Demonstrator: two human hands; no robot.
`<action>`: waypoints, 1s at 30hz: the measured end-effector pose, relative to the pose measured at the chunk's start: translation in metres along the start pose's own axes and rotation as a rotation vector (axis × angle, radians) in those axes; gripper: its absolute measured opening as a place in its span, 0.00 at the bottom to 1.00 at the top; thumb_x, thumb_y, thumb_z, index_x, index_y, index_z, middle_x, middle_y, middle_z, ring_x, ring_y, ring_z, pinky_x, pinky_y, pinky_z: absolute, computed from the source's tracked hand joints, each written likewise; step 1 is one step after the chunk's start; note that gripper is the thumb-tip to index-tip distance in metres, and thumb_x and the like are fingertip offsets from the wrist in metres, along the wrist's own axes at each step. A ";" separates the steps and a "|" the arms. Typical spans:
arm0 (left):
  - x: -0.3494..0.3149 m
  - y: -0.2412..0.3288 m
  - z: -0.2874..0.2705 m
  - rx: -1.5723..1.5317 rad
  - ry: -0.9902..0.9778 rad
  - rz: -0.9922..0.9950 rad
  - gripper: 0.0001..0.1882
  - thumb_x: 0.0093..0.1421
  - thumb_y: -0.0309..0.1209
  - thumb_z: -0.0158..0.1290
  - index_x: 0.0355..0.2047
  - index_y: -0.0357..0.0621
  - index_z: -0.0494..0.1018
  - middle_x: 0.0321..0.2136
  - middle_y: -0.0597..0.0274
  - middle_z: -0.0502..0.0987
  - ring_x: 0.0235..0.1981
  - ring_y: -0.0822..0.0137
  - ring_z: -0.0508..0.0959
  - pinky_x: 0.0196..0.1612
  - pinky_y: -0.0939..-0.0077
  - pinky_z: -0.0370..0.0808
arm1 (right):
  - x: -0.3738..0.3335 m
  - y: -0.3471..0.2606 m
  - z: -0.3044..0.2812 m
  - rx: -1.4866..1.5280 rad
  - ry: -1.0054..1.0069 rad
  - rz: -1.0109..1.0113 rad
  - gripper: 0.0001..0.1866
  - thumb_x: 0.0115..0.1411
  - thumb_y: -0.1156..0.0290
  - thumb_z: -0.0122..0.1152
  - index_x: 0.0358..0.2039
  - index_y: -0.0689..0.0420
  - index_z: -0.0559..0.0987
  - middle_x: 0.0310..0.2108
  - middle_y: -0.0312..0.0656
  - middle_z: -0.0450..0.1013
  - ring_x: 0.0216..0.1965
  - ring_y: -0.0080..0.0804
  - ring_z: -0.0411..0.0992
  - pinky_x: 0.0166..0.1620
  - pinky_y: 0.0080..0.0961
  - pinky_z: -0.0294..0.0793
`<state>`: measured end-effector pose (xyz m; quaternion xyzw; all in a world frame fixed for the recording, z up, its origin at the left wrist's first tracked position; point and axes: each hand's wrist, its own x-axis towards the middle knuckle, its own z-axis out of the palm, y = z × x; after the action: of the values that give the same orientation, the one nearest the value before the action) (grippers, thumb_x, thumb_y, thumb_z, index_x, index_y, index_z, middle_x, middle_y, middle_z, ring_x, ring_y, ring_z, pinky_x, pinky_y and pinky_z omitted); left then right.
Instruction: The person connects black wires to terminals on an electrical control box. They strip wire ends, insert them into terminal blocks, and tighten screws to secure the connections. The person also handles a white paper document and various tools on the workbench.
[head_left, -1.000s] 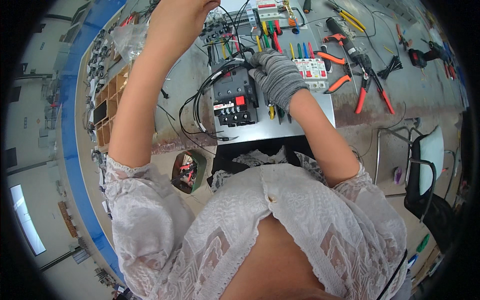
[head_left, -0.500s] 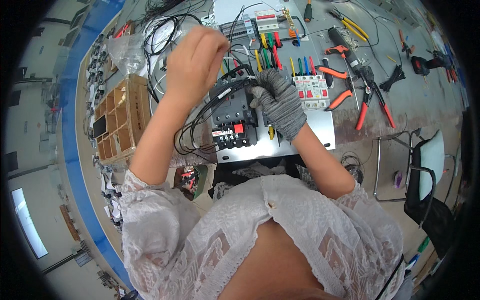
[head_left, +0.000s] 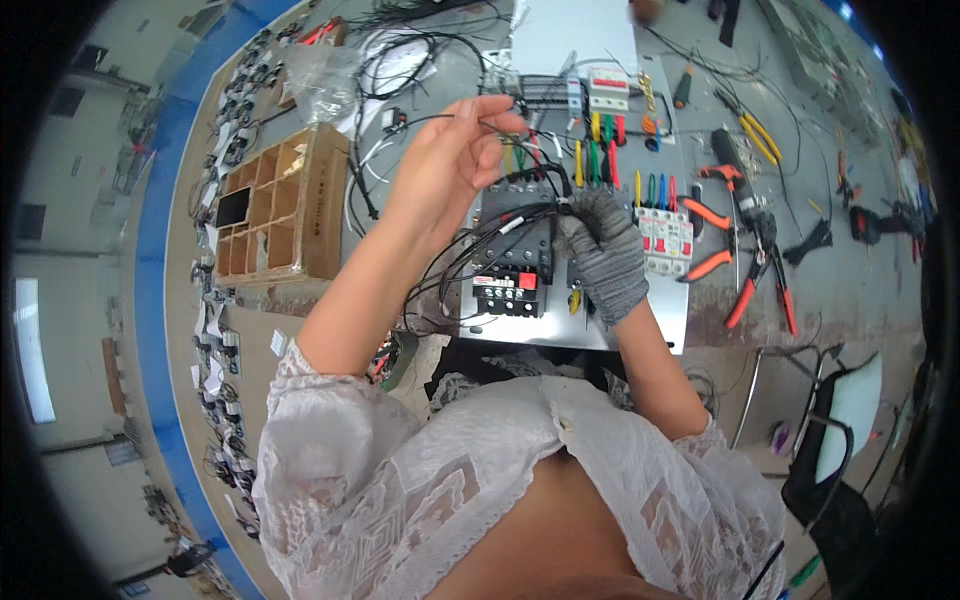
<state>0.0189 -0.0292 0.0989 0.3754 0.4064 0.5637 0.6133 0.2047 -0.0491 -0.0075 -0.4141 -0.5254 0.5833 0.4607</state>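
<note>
My gloved right hand (head_left: 605,255), in grey knit, is closed around a bundle of thin black wires (head_left: 515,222) above the black contactor (head_left: 515,250). The wires loop left and down past the thermal relay (head_left: 508,292) with its red button. My bare left hand (head_left: 445,165) is raised to the upper left of the contactor. Its index finger stretches forward while the other fingers curl, and a thin black wire (head_left: 537,140) runs from the fingertips toward the bundle. These devices sit on a metal mounting plate (head_left: 640,325). Right of my glove is a row of white breakers (head_left: 665,243) with red switches.
Left of the plate stands a divided cardboard box (head_left: 322,215). Orange-handled pliers (head_left: 707,265), a red-handled crimper (head_left: 742,303), yellow-handled pliers (head_left: 760,138) and a screwdriver (head_left: 683,88) lie on the right. Another breaker (head_left: 608,90) is at the plate's far end. A chair (head_left: 850,420) stands at right.
The whole view has shifted, so the bench appears farther right and lower. My left hand's fingers have unfolded, the index now extended. My right hand keeps its hold on the wire bundle.
</note>
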 end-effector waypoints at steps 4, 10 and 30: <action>0.027 0.012 -0.016 -0.153 0.109 0.180 0.17 0.69 0.35 0.41 0.49 0.33 0.65 0.38 0.53 0.74 0.28 0.75 0.69 0.30 0.84 0.69 | 0.001 0.002 -0.003 -0.068 -0.037 -0.036 0.06 0.60 0.77 0.56 0.38 0.62 0.73 0.28 0.38 0.75 0.25 0.21 0.74 0.27 0.19 0.74; 0.040 0.029 -0.005 -0.208 0.137 0.431 0.15 0.70 0.37 0.37 0.46 0.38 0.63 0.34 0.50 0.75 0.27 0.72 0.73 0.30 0.80 0.71 | -0.003 -0.005 -0.006 -0.047 -0.109 0.024 0.07 0.61 0.79 0.53 0.40 0.63 0.72 0.30 0.40 0.75 0.28 0.22 0.74 0.33 0.19 0.74; 0.027 0.017 0.049 0.359 -0.096 0.498 0.14 0.69 0.36 0.41 0.31 0.41 0.69 0.26 0.62 0.77 0.20 0.79 0.70 0.23 0.85 0.64 | 0.073 -0.254 0.030 -0.819 -0.115 -0.297 0.12 0.58 0.69 0.55 0.35 0.66 0.77 0.25 0.55 0.75 0.26 0.43 0.77 0.32 0.34 0.76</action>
<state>0.0580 -0.0013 0.1316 0.5919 0.3657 0.5974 0.3987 0.1844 0.0204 0.2485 -0.4492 -0.7920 0.2764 0.3074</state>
